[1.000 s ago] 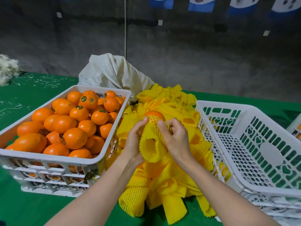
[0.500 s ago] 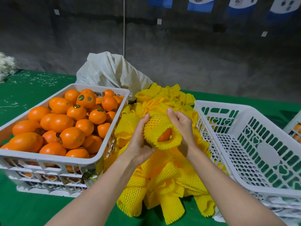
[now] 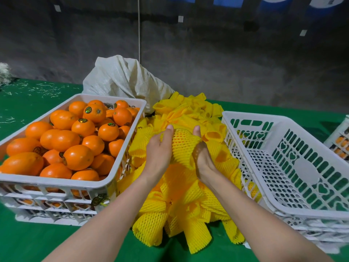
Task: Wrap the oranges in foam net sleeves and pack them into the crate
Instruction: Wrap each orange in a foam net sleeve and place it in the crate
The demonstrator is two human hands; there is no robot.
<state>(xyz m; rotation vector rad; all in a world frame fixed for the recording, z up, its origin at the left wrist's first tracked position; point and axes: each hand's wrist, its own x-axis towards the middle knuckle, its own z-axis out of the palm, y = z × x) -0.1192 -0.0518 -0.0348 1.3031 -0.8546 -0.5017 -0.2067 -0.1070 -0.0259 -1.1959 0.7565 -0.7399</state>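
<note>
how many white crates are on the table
3 clearly: the orange-filled crate on the left, the empty crate on the right, a third crate cut off at the far right edge. More may be stacked beneath.

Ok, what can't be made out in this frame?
All in the head view:
Whether an orange sits inside the held sleeve: the net, the left hand and the right hand cover it.
Left crate: the top oranges hide the lower layers.
Stickers: the print is too small to read.
Far-right crate: cut off by the frame edge.
</note>
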